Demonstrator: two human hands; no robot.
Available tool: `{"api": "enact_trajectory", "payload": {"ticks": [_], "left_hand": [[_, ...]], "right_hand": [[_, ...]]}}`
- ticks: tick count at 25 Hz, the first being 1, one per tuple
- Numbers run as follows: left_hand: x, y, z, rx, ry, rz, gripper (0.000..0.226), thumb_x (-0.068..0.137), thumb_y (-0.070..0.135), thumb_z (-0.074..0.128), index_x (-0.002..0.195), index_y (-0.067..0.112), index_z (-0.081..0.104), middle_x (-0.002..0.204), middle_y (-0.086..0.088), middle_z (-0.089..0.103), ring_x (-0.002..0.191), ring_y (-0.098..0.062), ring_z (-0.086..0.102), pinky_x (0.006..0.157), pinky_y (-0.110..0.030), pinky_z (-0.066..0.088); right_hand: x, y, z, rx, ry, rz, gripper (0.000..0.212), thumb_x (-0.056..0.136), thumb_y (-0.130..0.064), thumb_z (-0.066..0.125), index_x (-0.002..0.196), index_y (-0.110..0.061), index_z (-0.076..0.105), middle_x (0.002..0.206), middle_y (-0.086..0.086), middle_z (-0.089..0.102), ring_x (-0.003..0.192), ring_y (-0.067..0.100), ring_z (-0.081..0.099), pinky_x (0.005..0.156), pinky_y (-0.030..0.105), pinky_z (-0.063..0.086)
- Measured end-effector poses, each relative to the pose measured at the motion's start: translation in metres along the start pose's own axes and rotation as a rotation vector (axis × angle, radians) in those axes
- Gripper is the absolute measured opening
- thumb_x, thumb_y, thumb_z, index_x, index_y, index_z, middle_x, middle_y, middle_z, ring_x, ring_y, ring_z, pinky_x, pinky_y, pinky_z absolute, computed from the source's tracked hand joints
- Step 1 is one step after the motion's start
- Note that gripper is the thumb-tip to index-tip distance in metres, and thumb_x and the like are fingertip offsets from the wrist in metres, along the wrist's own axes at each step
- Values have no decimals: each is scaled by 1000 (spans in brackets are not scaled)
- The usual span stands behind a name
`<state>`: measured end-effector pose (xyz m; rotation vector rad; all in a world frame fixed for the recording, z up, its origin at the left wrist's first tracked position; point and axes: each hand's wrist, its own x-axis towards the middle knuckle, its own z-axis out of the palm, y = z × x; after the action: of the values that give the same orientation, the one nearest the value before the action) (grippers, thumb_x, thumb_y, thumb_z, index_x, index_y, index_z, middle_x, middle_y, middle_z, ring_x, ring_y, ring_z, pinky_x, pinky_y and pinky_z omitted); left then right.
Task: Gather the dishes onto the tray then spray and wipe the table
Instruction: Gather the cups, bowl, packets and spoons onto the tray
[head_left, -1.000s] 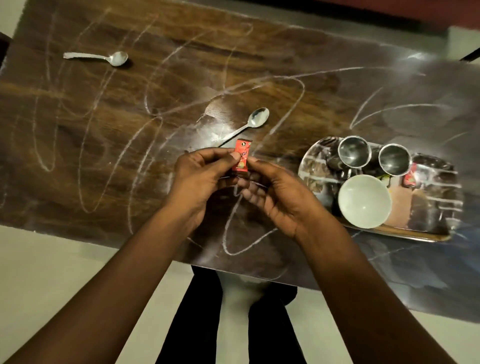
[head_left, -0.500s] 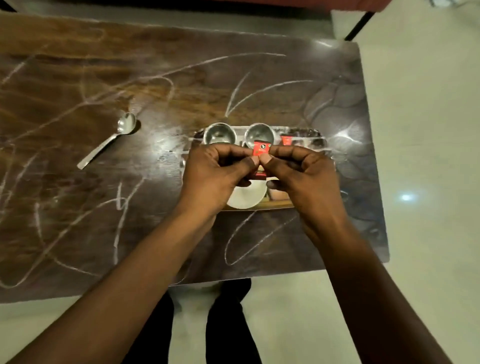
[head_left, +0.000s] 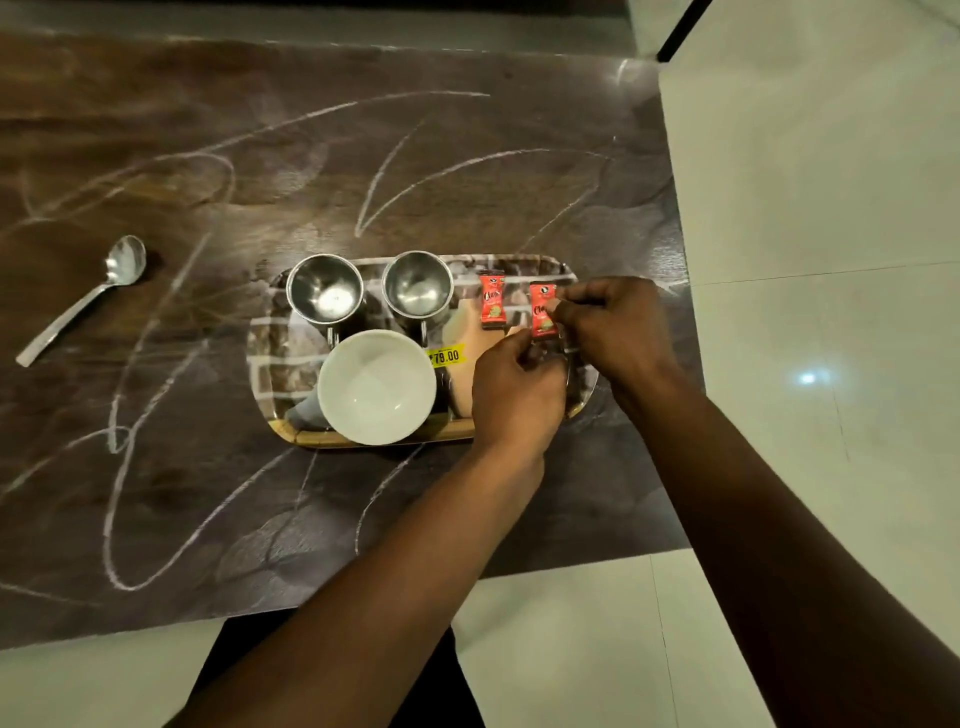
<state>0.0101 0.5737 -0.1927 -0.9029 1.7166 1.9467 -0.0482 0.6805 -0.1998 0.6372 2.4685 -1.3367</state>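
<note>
A patterned tray (head_left: 270, 358) lies on the dark wooden table (head_left: 260, 171). It carries two steel cups (head_left: 324, 291) (head_left: 417, 285), a white bowl (head_left: 376, 387) and a red sachet (head_left: 491, 300). Both hands hover over the tray's right end, pinching a second red sachet (head_left: 540, 306). My right hand (head_left: 615, 327) grips its upper right side. My left hand (head_left: 517, 389) holds its lower edge. A steel spoon (head_left: 85, 299) rests on the table at the left.
White chalk-like scribbles cover the tabletop. The table's right edge runs close beside the tray, with pale tiled floor (head_left: 810, 260) beyond it. A dark table leg (head_left: 680, 28) shows at the top right. My legs stand at the near edge.
The view swung right from the table's middle to the tray. Both hands carried the red sachet across and now hold it over the tray's right end.
</note>
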Motion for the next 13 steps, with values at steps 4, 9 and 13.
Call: {"api": "enact_trajectory", "payload": {"ticks": [4,9,13], "left_hand": [[20,0,12,-66,110,-45,25,91,16,58,96,28,80,90,-1,79,94,-28,76,95,-56,61],[32,1,19,-94,126,-60,26,98,13,56,93,23,79,95,-9,81,99,-35,77,92,-52,63],[32,0,18,-102,106,-65,24,95,16,53,97,16,77,83,-12,76,76,-28,68,70,-40,50]], "right_hand": [[23,-4,8,-38,-14,-6,22,90,-10,78,77,-28,77,73,2,79,68,19,79,74,50,67],[34,-4,19,-73,30,2,26,89,-10,76,72,-29,75,73,3,79,69,19,79,75,49,67],[31,-6,21,-151,70,-63,22,86,-8,75,72,-26,76,70,1,78,67,15,78,72,42,67]]}}
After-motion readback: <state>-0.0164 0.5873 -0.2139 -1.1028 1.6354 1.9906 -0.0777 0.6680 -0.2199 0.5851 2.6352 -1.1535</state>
